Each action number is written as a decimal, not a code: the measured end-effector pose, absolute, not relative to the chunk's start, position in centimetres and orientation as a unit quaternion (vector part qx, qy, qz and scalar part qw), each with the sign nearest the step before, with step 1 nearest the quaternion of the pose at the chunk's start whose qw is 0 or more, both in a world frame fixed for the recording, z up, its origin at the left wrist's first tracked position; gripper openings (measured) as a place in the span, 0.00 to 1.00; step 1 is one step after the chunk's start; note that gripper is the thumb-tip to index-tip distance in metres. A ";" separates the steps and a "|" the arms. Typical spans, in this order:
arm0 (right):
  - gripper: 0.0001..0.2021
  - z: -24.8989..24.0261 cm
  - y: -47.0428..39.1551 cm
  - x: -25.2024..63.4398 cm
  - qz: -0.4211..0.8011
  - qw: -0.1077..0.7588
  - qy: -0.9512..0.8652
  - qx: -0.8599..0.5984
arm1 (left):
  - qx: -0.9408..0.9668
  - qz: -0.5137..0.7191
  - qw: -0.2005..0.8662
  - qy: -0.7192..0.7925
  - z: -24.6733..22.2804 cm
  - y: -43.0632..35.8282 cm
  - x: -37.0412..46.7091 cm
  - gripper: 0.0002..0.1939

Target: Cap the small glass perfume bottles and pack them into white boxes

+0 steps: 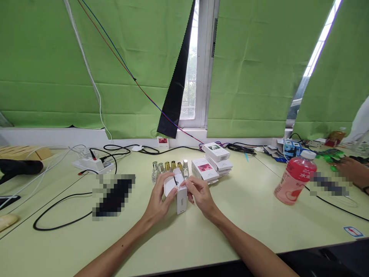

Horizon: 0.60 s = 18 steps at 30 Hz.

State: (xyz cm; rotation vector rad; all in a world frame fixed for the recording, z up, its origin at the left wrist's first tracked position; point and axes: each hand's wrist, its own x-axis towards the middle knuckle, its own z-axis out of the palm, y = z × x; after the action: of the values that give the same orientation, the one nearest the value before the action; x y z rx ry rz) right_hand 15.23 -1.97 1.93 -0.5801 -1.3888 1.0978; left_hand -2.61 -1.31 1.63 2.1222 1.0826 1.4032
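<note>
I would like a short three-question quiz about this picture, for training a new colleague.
1. True or false: the left hand and the right hand both touch the small white cardboard box.
2. In the picture, the pile of flat white cardboard boxes lies on which side of the small clear glass bottles? A) left B) right
3. Fill in: the large rounded plastic drink bottle with a white cap is mainly ____.

Key: 1 true; 2 B; 3 pink.

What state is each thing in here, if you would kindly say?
White box, held, open at the top
Left hand, gripping it
Right hand, at its top
Small glass bottles, standing, capped
Box pile, loosely stacked
Pink drink bottle, capped
Power strip, plugs inserted
Green blinds, lowered
</note>
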 end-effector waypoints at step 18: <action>0.23 1.0 -1.2 15.2 0.435 0.598 -0.586 -0.333 | 0.723 0.518 0.247 0.383 1.4 -1.4 -2.2 0.31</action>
State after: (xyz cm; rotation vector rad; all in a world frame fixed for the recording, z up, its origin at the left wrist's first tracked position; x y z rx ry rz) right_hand 15.16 -1.22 1.02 -0.7725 -1.3586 1.0082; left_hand -2.17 -1.38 1.43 1.9720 1.0451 1.4129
